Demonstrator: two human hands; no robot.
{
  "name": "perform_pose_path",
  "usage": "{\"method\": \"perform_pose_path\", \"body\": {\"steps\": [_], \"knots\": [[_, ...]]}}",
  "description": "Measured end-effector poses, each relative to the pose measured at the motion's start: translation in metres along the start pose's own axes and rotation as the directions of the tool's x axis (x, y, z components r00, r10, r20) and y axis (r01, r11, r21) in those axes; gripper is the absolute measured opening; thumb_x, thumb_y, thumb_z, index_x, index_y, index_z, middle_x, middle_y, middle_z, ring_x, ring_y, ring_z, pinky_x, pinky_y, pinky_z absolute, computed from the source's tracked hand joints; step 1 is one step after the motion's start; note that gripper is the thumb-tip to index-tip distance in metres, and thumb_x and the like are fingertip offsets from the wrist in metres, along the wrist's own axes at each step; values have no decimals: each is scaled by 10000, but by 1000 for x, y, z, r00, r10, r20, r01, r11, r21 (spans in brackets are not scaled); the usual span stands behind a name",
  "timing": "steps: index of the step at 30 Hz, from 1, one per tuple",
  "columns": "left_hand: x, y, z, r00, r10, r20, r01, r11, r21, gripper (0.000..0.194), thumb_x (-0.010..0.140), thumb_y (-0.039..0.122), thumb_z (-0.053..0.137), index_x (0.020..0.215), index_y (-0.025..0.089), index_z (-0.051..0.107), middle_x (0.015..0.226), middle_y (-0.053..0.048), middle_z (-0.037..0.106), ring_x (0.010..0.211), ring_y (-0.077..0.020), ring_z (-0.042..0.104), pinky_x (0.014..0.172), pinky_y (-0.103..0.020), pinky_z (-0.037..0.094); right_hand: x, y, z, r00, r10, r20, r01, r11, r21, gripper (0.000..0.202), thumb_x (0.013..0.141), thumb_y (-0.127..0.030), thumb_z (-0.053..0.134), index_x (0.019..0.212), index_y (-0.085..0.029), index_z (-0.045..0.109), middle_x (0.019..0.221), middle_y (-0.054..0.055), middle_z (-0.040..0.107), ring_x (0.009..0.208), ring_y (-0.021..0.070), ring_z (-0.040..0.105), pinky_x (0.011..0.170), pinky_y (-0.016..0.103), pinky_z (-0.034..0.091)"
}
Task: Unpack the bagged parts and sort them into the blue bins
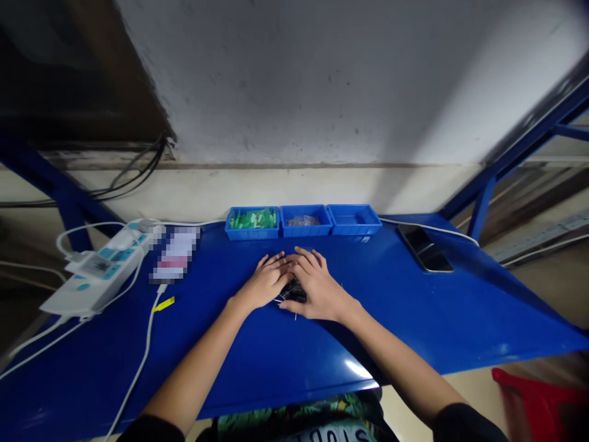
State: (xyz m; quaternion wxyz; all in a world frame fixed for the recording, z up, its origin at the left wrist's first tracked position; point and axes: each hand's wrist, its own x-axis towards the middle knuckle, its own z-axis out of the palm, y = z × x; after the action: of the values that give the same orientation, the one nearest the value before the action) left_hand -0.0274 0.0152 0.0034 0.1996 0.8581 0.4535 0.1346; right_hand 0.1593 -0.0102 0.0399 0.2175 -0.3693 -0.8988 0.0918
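Observation:
My left hand (265,281) and my right hand (318,286) meet over a small heap of black parts with thin pale pins (296,291) on the blue table. The fingers of both hands are stretched out and lie around and over the heap. My right fingers overlap the tips of my left ones. Part of the heap shows between the two thumbs; the rest is hidden under the palms. What exactly the black parts are is too small to tell.
Along the back stand three blue bins: one with green pieces (253,233), one with small clear or brownish pieces (306,231), and an empty one (354,229). A power strip (87,288) and a cabled phone (177,255) lie left, another phone (424,247) right. A red stool (538,393) stands below.

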Motion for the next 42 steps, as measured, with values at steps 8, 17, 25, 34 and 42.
{"method": "perform_pose_path", "body": {"steps": [8,17,25,34,42], "knots": [[0,-4,7,999,52,-16,-52,998,38,488,915,407,417,1386,301,347,1450,-26,379,1373,-241,242,1109,-518,147,-13,2,0,994,-21,-104,20,1000,-3,126,825,-268,576,913,-216,650,1131,98,544,1186,292,384,924,458,352],[-15,-16,-8,987,83,140,-67,991,-113,493,886,290,482,1368,291,381,1488,-41,293,1403,-255,127,1107,-520,175,-11,2,14,994,-51,95,51,999,-4,128,835,-257,596,934,-229,674,1182,99,490,1133,261,404,884,428,390],[-17,-6,-16,981,25,-192,-66,975,-213,303,907,297,452,1177,226,571,1321,-81,520,1267,-226,426,1045,-438,347,-9,-1,14,994,-31,-101,51,977,207,118,846,-234,573,899,-190,670,1082,108,524,1010,229,474,860,407,394],[-21,35,-17,885,108,-453,-237,941,-240,152,840,236,583,988,208,606,906,-32,655,855,-166,612,777,-318,492,-5,4,22,865,502,-15,-58,130,990,132,734,-318,711,800,-213,665,709,-8,641,651,118,573,659,260,439],[-20,35,-15,800,182,-572,-298,948,-114,131,834,165,589,955,207,614,832,-18,657,797,-150,596,738,-298,484,-3,2,24,813,580,-48,-23,114,993,188,676,-306,751,805,-210,653,750,4,671,692,134,618,702,282,487]]}}
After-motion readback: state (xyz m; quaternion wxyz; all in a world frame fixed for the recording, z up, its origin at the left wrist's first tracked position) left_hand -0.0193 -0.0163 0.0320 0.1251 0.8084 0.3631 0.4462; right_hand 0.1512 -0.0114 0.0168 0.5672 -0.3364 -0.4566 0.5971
